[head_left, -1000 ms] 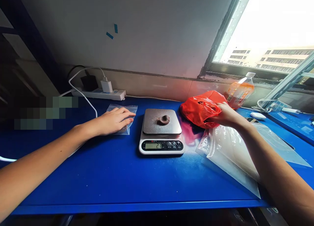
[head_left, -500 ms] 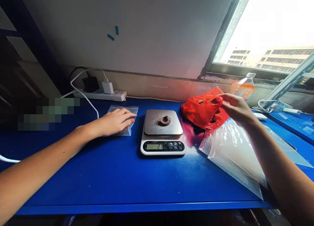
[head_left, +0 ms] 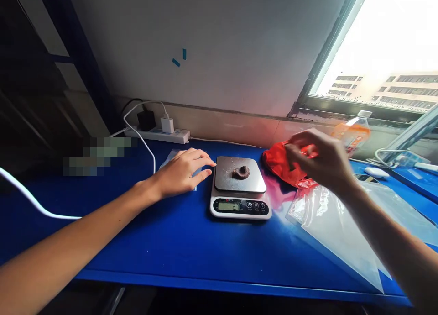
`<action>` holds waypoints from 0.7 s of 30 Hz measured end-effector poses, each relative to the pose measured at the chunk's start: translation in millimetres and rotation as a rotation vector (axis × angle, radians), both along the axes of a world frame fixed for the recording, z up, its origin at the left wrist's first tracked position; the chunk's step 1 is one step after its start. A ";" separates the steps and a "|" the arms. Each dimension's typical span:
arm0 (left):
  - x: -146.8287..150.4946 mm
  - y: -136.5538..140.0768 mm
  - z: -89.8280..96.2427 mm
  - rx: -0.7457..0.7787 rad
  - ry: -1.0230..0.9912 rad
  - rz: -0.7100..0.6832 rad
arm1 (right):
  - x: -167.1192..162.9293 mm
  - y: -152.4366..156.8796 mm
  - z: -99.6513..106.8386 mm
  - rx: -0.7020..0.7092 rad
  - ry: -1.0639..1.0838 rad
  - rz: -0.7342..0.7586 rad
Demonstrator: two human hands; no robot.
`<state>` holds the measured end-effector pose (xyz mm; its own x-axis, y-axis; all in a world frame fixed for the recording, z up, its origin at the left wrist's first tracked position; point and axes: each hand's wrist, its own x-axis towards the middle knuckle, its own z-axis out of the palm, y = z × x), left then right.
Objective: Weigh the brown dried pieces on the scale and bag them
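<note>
A white digital kitchen scale (head_left: 240, 210) with a metal top stands near the middle of the desk. On its plate lies a small dark brown, curved lump (head_left: 241, 172). My left hand (head_left: 186, 171) has its fingers stretched out, tips close by the plate's left edge; whether they touch it is unclear. Partly beneath that hand is a clear plastic bag (head_left: 167, 159). My right hand (head_left: 320, 155) is blurred over a crumpled red plastic bag (head_left: 277, 162), thumb and fingers curved; anything between them cannot be made out.
Large clear plastic bags (head_left: 342, 233) lie at the right of the blue desk (head_left: 164, 251). Behind them stands an orange-labelled bottle (head_left: 356, 132). A power strip (head_left: 178, 135) with a white charger and cable runs along the wall at back left.
My left hand has shifted right, off the middle of the clear bag towards the scale. My right hand, earlier pinching the red bag's edge, has moved left across it. The view has shifted a little.
</note>
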<state>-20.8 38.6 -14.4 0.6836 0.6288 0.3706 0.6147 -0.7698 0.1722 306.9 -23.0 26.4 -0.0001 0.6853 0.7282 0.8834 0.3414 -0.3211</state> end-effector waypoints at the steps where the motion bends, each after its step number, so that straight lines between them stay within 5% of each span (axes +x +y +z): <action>1: 0.6 -0.8 -0.2 0.003 -0.006 -0.005 | -18.2 2.6 -0.9 -0.160 -0.027 0.107; 3: 0.4 -1.0 0.2 0.003 -0.005 0.003 | -48.4 12.3 -2.9 -0.390 -0.079 0.183; 5: -1.5 -0.1 1.1 -0.008 0.011 0.014 | -67.3 24.5 -5.8 -0.457 -0.162 0.151; 11: -5.8 5.1 -4.1 -0.068 0.112 0.043 | -79.8 39.6 -21.6 -0.398 -0.379 0.066; 21: 1.8 4.1 -9.4 -0.179 0.148 0.168 | -85.2 39.9 -23.1 -0.357 -0.335 0.150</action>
<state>-18.9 42.8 -23.8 0.6026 0.7843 0.1476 0.7597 -0.6204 0.1950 221.7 16.9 3.3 -0.3108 0.8660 0.3917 0.9075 0.3929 -0.1487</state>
